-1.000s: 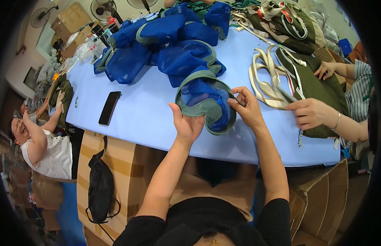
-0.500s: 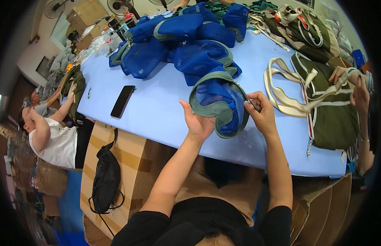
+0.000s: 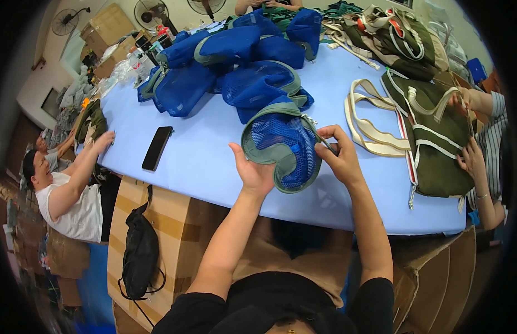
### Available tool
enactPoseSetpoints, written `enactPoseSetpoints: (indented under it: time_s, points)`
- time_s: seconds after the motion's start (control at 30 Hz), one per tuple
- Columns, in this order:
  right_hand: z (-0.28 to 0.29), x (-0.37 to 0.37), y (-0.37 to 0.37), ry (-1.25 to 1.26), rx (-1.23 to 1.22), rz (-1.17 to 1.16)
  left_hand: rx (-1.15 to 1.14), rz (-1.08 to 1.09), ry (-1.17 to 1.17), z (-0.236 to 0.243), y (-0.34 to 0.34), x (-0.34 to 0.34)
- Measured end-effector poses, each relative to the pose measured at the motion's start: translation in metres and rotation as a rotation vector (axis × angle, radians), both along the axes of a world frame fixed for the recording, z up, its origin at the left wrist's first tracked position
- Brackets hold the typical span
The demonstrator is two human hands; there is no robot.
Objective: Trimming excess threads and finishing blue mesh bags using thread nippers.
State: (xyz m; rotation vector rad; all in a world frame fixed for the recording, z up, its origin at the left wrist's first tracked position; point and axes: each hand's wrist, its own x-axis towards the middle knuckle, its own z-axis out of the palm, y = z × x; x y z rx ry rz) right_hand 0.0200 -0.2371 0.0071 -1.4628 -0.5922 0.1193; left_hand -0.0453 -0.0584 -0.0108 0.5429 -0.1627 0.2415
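A blue mesh bag [image 3: 294,133] with grey-green edging is held above the near side of the table. My left hand [image 3: 255,173] supports it from the left, palm up and thumb spread, its fingers hidden behind the grey-green flap. At the bag's right edge, my right hand [image 3: 342,153] is closed around small dark thread snips [image 3: 327,147], mostly covered by the fingers. Their tip lies against the edging, near a short white cord. Just beyond, several more blue mesh bags [image 3: 186,92] lie heaped on the light blue table [image 3: 208,167].
A black phone [image 3: 157,148] lies to the left. On the right, a co-worker's hands [image 3: 467,153] handle an olive bag [image 3: 436,167] with cream straps. Another person [image 3: 69,189] sits at the left edge. Below the table, a cardboard box [image 3: 158,222] carries a black pouch [image 3: 141,250].
The view has shifted slightly; both my hands keep their hold on the bag and snips. The person at left has stretched an arm toward the table. The co-worker's hands on the olive bag have moved.
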Motion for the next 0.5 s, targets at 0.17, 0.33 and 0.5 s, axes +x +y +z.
enactPoseSetpoints:
  time_s: [0.17, 0.33, 0.5]
  points:
    - [-0.003, 0.003, 0.001, 0.025, 0.069, 0.009, 0.028, -0.049, -0.052, 0.005, -0.006, 0.002]
    - [-0.01, 0.011, 0.002, 0.061, 0.1, 0.026, 0.12, -0.244, -0.083, -0.018, 0.008, -0.005]
    - [-0.012, 0.011, -0.003, 0.039, -0.14, -0.093, 0.437, -0.175, 0.144, -0.003, -0.009, -0.012]
